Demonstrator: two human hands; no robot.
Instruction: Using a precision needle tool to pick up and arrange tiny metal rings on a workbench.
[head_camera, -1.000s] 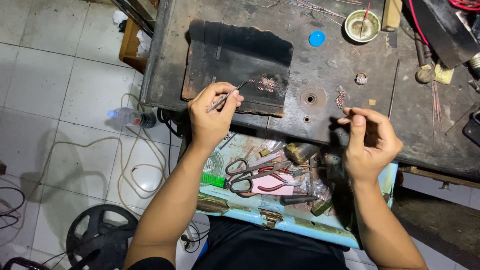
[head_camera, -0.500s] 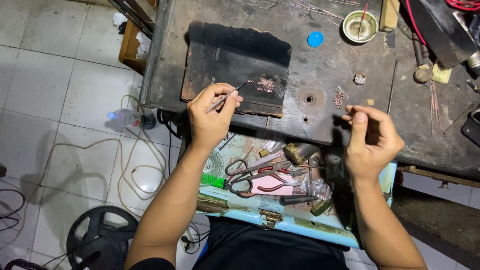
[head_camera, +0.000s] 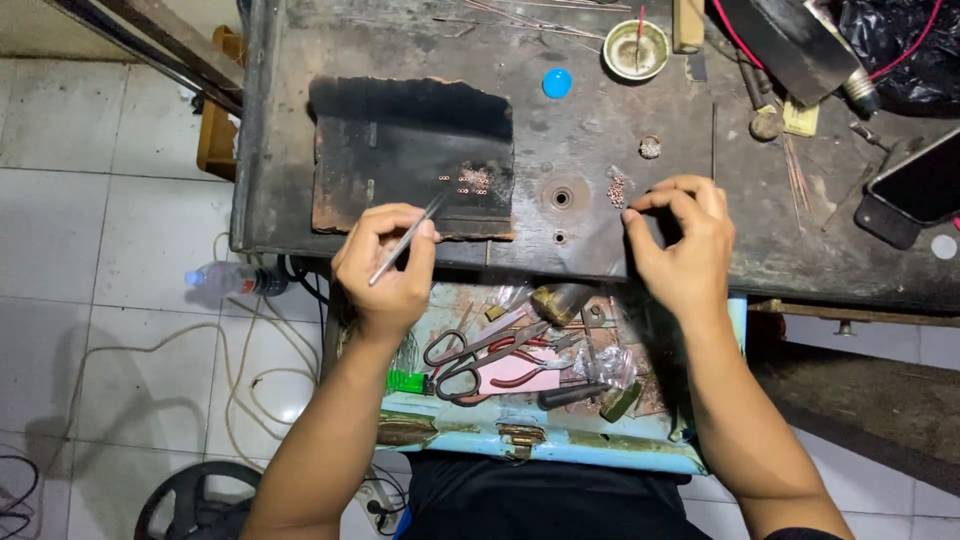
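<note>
A few rings (head_camera: 472, 181) lie on the block (head_camera: 410, 150); more (head_camera: 617, 188) wait beside. Left hand (head_camera: 388, 262) clamps tweezers (head_camera: 405, 240); right hand (head_camera: 683, 240) pinches, contents unclear.

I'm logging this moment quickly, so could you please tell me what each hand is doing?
Left hand: closed on metal tweezers.
Right hand: fingertips pinched beside small copper rings; anything held cannot be told.

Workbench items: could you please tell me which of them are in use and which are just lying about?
In use:
left hand holding tweezers
right hand pinching by small rings
charred block bearing tiny rings

Lying about:
blue cap
small bowl
phone
scissors
plastic bottle
</note>
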